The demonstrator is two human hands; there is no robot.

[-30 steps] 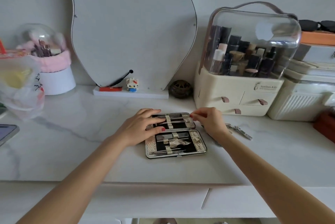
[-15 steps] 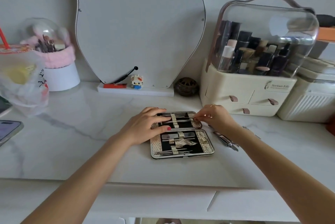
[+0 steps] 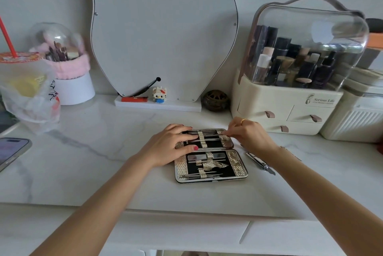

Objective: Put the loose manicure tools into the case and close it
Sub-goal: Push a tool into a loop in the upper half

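Still open flat on the bench (image 3: 83, 164), case (image 3: 211, 169), stiff and light; left hand (image 3: 170, 147) pressing its far half, right hand (image 3: 248, 133) pinching a thin tool at its far right edge; slick steel clippers (image 3: 260, 163) just right of case, best pinched mid-length.

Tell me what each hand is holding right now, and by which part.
The right hand pinches a thin metal tool by its right end, in the case. The left hand holds nothing, resting on the case's upper half.
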